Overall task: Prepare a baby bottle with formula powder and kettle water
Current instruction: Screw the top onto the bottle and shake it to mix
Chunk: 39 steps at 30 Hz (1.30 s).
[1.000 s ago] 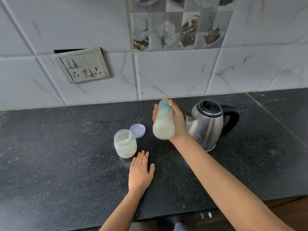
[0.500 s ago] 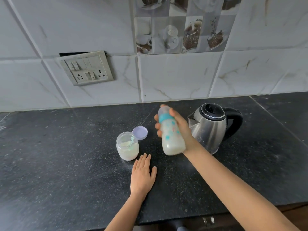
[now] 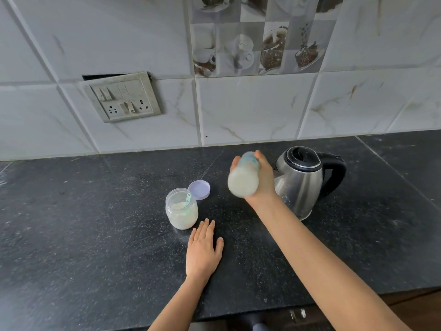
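My right hand (image 3: 263, 180) grips a baby bottle (image 3: 243, 179) of milky liquid in the air above the counter, tilted with its base toward me and blurred. Just right of it stands a steel kettle (image 3: 301, 185) with a black lid and handle. An open jar of formula powder (image 3: 181, 209) with a teal scoop inside sits on the counter to the left. Its lilac lid (image 3: 199, 189) lies behind it. My left hand (image 3: 202, 249) rests flat on the black counter (image 3: 95, 235) just in front of the jar, fingers straight.
A tiled wall rises behind the counter, with a switch and socket plate (image 3: 123, 97) at the left. The counter's front edge runs along the bottom, with a drawer handle (image 3: 297, 315) below it.
The bottle has swung in my right hand, from tilted to nearly upright and back to base-toward-me. My left hand stays flat on the counter. The view has shifted slightly.
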Motion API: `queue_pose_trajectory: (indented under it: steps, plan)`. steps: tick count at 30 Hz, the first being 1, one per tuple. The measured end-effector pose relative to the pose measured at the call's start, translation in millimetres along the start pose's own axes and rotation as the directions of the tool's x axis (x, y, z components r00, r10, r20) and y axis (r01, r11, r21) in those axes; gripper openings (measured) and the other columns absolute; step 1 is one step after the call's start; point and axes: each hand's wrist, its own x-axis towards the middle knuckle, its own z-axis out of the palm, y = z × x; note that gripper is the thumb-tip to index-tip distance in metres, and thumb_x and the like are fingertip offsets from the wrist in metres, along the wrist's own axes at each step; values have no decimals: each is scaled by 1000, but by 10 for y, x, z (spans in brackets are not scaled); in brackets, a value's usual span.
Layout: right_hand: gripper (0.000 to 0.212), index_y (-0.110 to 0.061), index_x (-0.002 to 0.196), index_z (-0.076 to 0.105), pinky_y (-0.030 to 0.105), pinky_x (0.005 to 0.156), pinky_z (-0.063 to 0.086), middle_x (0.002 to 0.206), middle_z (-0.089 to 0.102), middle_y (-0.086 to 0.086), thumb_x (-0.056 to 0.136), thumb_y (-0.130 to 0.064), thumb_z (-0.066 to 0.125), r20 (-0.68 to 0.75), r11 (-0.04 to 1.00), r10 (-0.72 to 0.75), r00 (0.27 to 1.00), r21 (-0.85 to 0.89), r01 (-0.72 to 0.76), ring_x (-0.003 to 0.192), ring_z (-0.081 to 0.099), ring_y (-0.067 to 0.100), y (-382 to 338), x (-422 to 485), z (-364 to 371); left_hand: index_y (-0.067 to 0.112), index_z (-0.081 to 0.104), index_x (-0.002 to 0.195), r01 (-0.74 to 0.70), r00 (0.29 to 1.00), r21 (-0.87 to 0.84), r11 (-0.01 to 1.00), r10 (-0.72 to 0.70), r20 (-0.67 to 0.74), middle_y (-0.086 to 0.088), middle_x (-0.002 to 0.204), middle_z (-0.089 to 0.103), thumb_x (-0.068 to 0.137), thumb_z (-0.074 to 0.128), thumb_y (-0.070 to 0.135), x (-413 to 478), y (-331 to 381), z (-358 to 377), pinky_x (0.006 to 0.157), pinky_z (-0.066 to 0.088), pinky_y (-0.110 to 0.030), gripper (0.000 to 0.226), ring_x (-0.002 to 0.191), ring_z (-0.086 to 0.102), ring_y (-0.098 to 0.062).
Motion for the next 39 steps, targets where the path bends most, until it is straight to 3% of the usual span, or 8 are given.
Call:
queue_pose_trajectory:
  steps: [6,11,16,21,26,30,36,39]
  plan:
    - [29,-20,112,54,30,53,53,91,61,10,85,-29,57,269,942,115,956,-336,-18,63,60,23,52,-48,-153,21,24,151,2,1000,9,1000,-2,3,2,159,21,99,31,45,-1,-12,0,120,1,-27,59,147,10,-10]
    - [26,-11,98,53,26,51,54,81,58,10,90,-36,55,-36,1000,8,999,5,-8,60,62,19,34,103,-77,21,23,152,-2,1000,-6,1000,2,3,2,159,20,99,31,45,-5,-1,-6,120,0,-27,58,147,10,-10]
    - [38,-18,113,58,31,54,54,95,61,12,78,-32,69,426,950,177,887,-310,-40,66,62,24,22,-33,-95,21,24,151,-1,1000,-6,1000,1,-3,3,159,20,99,32,45,-2,-6,-5,119,0,-26,58,147,10,-9]
    - [38,-8,104,51,28,52,55,82,61,11,83,-35,67,52,997,49,997,57,-52,60,65,21,-27,158,12,21,25,151,-3,1000,-5,1000,3,0,2,159,21,99,32,45,-6,-8,-15,119,-1,-26,58,147,11,-10]
    - [34,-16,114,50,30,52,54,92,62,11,85,-31,58,248,964,142,958,-256,-77,64,62,22,-15,129,-58,21,23,152,-10,1000,-4,1000,10,2,3,160,18,99,31,45,-2,2,-36,117,-4,-24,58,147,9,-10]
    - [22,-11,97,52,26,47,54,83,58,9,94,-33,52,-108,999,13,994,47,-8,66,61,21,-10,204,3,21,23,152,-6,1000,-3,1000,6,7,3,160,17,99,30,45,-3,2,-36,118,-4,-25,59,147,8,-10]
    - [28,-18,110,54,29,53,53,91,62,10,86,-33,53,244,966,111,963,-254,-48,63,61,21,-19,123,46,22,22,152,-6,1000,-13,1000,6,8,4,160,18,99,31,46,0,6,-45,119,-1,-26,59,147,7,-9]
    - [23,-11,95,54,28,51,55,81,61,9,90,-33,54,13,996,39,999,76,-40,63,63,21,-51,222,70,22,21,152,-6,1000,-3,1000,6,11,3,160,17,99,30,46,-8,1,-49,119,-3,-26,59,147,7,-9]
